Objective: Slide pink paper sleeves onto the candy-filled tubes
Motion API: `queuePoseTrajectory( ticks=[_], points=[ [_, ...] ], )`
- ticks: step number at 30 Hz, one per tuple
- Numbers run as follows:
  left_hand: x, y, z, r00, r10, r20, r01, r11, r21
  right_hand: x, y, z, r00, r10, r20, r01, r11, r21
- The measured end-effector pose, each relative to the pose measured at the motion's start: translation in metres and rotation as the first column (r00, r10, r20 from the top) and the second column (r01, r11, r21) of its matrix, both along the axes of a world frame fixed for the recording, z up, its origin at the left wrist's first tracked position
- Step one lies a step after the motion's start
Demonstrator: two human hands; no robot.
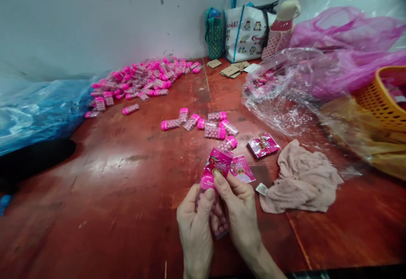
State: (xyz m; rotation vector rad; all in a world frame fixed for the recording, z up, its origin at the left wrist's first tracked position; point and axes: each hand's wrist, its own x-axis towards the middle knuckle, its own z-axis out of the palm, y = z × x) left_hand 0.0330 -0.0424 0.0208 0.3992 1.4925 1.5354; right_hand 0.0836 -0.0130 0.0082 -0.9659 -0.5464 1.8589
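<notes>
Bottle (219, 227), clear, filled with pink balls, a glossy pink printed wrapper (218, 159) at its far end, sits above the desk (120, 215) between the left fingers (206, 203), clamped on it, and the right fingers (224, 187), pinching the wrapper.

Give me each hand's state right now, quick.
Left hand: closed, holding a bottle.
Right hand: closed, thumb and fingers pinching a pink wrapper at the bottle's top.

head view | worn on the head, facing forward-down across table (127, 194) to wall (111, 16) | left hand (195, 226), right hand (239, 211) close, low centre | edges seemingly blurred
</notes>
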Motion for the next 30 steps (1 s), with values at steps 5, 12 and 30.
queuePoseTrajectory(
  ticks=[5, 12, 30],
  points=[
    [0.0, 0.002, 0.001, 0.991, -0.058, -0.123, 0.053, 0.998, -0.043, -0.003, 0.001, -0.007, 0.993, -0.023, -0.116, 0.013, 0.997, -0.082],
    [0.0, 0.001, 0.001, 0.992, -0.086, -0.088, 0.082, 0.995, -0.047, -0.007, -0.008, -0.005, 0.99, -0.097, -0.102, 0.086, 0.99, -0.113],
    [0.004, 0.004, 0.016, 0.927, -0.024, -0.374, -0.021, 0.993, -0.115, 0.024, 0.021, 0.02, 0.935, 0.346, 0.076, -0.351, 0.933, 0.08]
  ],
)
